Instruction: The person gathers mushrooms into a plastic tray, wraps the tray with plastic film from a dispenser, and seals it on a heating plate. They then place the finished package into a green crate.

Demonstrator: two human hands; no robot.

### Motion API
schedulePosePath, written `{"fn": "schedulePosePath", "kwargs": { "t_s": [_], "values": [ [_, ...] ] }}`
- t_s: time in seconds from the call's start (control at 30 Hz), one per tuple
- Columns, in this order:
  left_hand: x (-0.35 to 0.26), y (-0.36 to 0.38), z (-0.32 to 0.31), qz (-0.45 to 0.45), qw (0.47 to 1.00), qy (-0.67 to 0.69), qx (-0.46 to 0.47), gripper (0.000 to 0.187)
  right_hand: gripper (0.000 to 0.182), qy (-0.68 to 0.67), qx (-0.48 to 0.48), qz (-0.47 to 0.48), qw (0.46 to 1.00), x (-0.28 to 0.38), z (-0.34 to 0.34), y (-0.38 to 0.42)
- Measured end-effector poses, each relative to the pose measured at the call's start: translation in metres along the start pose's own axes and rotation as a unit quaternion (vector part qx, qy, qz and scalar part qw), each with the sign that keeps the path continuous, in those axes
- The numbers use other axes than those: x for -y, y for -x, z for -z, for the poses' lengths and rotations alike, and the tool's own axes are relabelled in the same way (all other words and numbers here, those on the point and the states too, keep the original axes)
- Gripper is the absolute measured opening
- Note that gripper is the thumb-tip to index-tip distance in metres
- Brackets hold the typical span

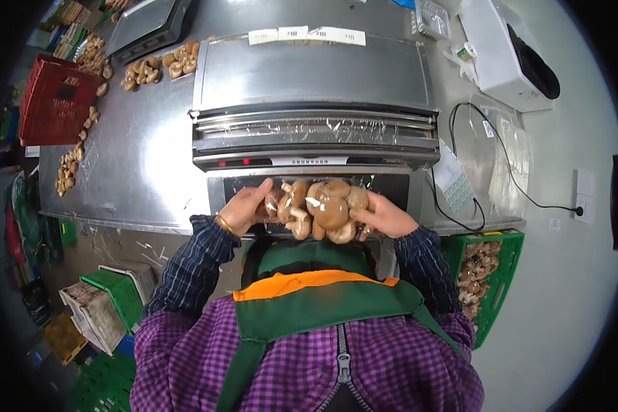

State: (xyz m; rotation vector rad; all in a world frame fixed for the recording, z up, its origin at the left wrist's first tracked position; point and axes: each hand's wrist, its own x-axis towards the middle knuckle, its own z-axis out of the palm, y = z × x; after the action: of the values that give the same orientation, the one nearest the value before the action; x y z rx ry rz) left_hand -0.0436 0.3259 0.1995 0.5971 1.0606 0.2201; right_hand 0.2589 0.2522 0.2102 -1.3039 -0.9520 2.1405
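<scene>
My left hand (244, 208) and my right hand (386, 215) grip the two ends of a pack of brown mushrooms (316, 209) covered in clear film. I hold the pack just above the front plate of a steel film-wrapping machine (314, 89). A roll of clear film (316, 129) stretches across the machine's slot behind the pack. A gold bangle circles my left wrist, and plaid sleeves cover both forearms.
Loose mushrooms (161, 65) lie on the steel table (134, 158) at the left, near a scale (144, 24). A red crate (51, 99) stands at the far left. A green crate of mushrooms (484, 275) sits at the lower right. A black cable (501, 172) runs to a wall socket.
</scene>
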Motion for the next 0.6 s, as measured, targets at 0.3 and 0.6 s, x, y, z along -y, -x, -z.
{"fn": "schedulePosePath", "kwargs": {
  "t_s": [0.3,0.6],
  "values": [
    [0.097,0.035,0.003,-0.241,0.901,-0.213,-0.290,0.042,0.020,0.214,-0.380,0.149,0.887,-0.040,-0.046,0.005],
    [0.140,0.041,0.009,-0.139,0.957,-0.090,-0.237,0.035,0.015,0.130,-0.374,0.015,0.918,-0.089,-0.026,0.054]
  ]
}}
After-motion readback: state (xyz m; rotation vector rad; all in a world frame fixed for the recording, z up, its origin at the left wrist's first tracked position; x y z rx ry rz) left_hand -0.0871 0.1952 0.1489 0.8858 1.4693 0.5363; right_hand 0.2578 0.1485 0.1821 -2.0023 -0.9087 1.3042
